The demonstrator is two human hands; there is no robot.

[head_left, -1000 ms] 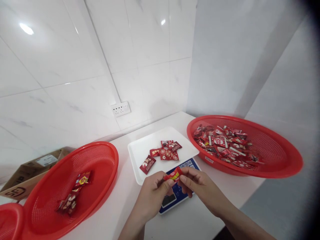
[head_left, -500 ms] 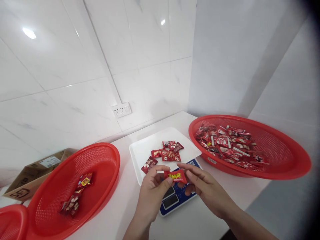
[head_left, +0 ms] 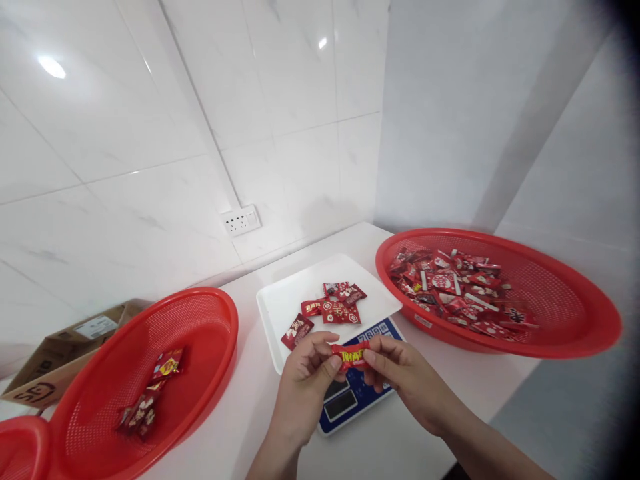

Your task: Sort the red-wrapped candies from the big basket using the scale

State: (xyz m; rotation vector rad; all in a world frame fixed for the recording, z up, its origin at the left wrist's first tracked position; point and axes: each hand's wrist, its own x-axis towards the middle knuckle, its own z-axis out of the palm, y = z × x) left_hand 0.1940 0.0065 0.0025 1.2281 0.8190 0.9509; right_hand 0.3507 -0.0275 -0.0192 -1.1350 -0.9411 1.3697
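Note:
A small red wrapped candy (head_left: 353, 357) with yellow lettering is pinched at its left end by my left hand (head_left: 309, 373). The fingers of my right hand (head_left: 400, 370) grip its other end. Both hands hold it above the front of a digital scale (head_left: 345, 419) with a blue panel. On the scale's white pan (head_left: 280, 303) lie several red and dark red candy packets (head_left: 341, 311), just behind my hands.
At the right, a red plastic basket (head_left: 575, 320) holds many red packets. Another red basket (head_left: 200, 360) at the left has a few packets in it. Behind that stands a cardboard box (head_left: 65, 380); a further red basket (head_left: 20, 447) shows at the lower left corner.
My right hand has closed from a looser, partly open pose onto the candy's right end. My left hand keeps its pinch. The packets on the pan have not moved.

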